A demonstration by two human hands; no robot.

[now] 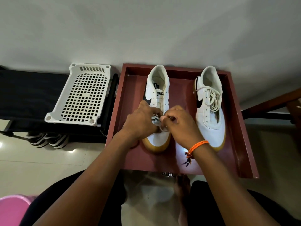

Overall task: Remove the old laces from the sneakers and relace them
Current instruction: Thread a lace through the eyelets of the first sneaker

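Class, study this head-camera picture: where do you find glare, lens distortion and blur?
Head view: glare shows as a bright patch on the red tray near the right hand and as spots on the floor tiles; the wide lens bows the tray's edges and splays the forearms; the lace pinched between the left hand and the right is soft and blurred.

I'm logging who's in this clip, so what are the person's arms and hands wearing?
Both forearms are bare, with no sleeves or gloves in view. The right wrist carries an orange braided thread band with a knotted tail of dark loose strands. The left hand and right hand show no clear rings.
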